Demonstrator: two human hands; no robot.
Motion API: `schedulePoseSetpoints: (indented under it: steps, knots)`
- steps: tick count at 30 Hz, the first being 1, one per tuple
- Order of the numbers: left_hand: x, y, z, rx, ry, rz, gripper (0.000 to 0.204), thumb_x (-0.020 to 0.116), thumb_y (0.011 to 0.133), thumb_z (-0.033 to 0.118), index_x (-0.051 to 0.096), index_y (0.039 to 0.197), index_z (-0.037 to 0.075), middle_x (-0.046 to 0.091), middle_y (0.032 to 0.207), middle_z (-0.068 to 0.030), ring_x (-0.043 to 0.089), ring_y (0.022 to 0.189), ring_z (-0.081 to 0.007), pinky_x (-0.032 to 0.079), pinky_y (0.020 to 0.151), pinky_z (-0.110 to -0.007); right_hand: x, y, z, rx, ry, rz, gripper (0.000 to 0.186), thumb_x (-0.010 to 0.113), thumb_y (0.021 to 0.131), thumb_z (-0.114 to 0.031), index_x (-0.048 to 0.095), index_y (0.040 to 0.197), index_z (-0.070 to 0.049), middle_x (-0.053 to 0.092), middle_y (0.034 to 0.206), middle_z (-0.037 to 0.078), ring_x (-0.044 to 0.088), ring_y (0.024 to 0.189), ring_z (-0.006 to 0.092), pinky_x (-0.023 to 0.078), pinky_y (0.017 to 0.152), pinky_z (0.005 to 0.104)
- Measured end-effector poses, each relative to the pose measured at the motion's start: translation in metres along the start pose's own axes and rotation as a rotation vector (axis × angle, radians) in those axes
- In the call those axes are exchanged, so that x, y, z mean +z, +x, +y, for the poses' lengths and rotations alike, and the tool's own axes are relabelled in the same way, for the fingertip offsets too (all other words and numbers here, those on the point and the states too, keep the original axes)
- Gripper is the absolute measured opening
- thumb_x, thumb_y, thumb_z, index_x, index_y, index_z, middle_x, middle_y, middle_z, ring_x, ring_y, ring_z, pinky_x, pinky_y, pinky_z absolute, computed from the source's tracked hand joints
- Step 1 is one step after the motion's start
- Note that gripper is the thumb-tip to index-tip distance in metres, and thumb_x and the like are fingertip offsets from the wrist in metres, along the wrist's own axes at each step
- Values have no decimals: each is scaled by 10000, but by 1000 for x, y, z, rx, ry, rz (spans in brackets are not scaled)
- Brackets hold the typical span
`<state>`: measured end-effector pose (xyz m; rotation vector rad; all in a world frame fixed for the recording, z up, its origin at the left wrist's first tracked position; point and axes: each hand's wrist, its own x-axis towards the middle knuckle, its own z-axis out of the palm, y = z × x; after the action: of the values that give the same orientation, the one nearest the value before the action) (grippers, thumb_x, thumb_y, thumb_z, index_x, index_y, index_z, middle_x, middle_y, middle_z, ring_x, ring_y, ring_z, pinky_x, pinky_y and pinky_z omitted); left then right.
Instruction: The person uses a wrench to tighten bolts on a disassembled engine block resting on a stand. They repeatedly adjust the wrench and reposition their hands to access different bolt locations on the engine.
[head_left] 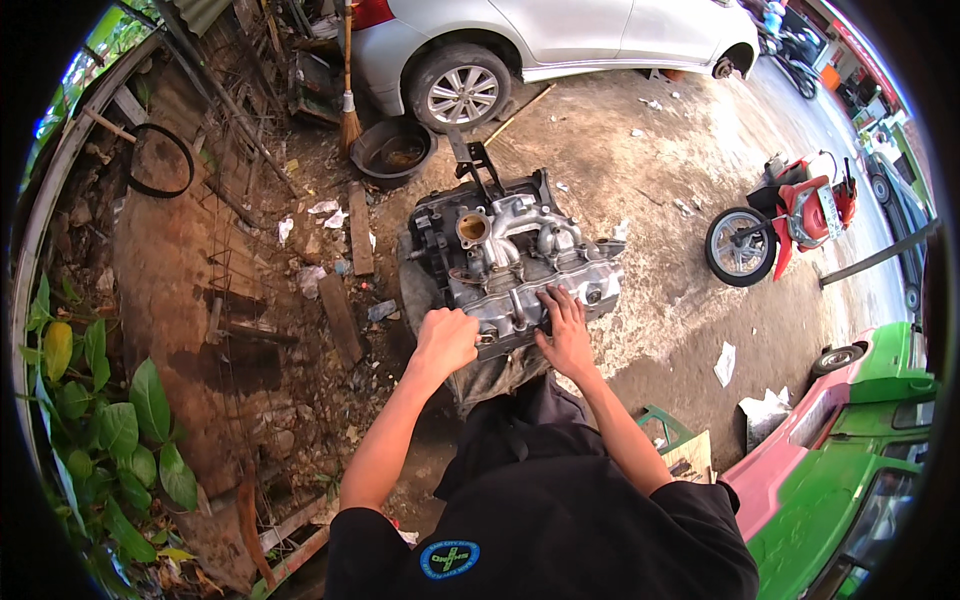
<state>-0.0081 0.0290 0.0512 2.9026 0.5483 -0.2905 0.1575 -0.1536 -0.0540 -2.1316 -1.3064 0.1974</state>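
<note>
An engine [440,225] stands in front of me on a support draped in grey cloth. Along its near side runs a silver valve cover [545,293]; behind that is a cast metal intake manifold [515,222] with a round opening [473,228]. My left hand [447,342] is closed in a fist at the cover's left end, and whatever its fingers hold is hidden. Flat on the right part of the cover lies my right hand [567,332], fingers apart, nothing gripped. A metal bracket [472,160] sticks up at the engine's far side.
A black basin [393,152] and a broom [350,130] stand beyond the engine, near a silver car [570,40]. To the right are a red motorcycle [800,215] and a green and pink vehicle [840,460]. Wooden planks [341,318] and litter lie on the left ground.
</note>
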Motion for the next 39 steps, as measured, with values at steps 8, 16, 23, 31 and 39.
schedulePoseSetpoints:
  steps: [8, 16, 23, 31, 39]
  knots:
    - [-6, 3, 13, 22, 47, -10, 222, 768, 808, 251, 765, 753, 35, 721, 755, -190, 734, 757, -353, 566, 682, -444, 1, 0, -2, 6, 5, 9, 743, 688, 810, -150, 417, 1502, -140, 404, 1555, 124, 285, 1521, 328, 195, 1248, 548]
    - [10, -7, 17, -85, -25, 36, 204, 753, 803, 218, 758, 752, 21, 723, 760, -197, 736, 752, -355, 571, 675, -454, 3, 0, -4, 6, 5, 22, 728, 676, 804, -144, 422, 1486, -102, 408, 1545, 139, 275, 1516, 352, 176, 1247, 549]
    - [94, -41, 18, -426, -569, 243, 273, 656, 950, 273, 761, 860, 38, 701, 805, -236, 681, 796, -462, 534, 681, -522, 8, 1, -9, 35, -26, 37, 751, 671, 784, -150, 410, 1485, -88, 390, 1543, 152, 263, 1511, 371, 176, 1244, 564]
    - [162, -38, 58, -457, -1562, 397, 339, 572, 1067, 271, 719, 883, 28, 381, 595, 71, 333, 535, -53, 275, 507, -294, 11, 0, -3, 31, -56, 20, 769, 690, 787, -172, 399, 1495, -104, 375, 1549, 146, 241, 1524, 366, 170, 1244, 580]
    - [69, -43, 11, -303, -700, 335, 217, 690, 948, 266, 789, 988, 76, 704, 793, -207, 694, 741, -390, 529, 669, -462, 8, 0, -4, 17, -55, 16, 787, 707, 788, -155, 385, 1503, -102, 370, 1554, 149, 248, 1522, 364, 177, 1245, 572]
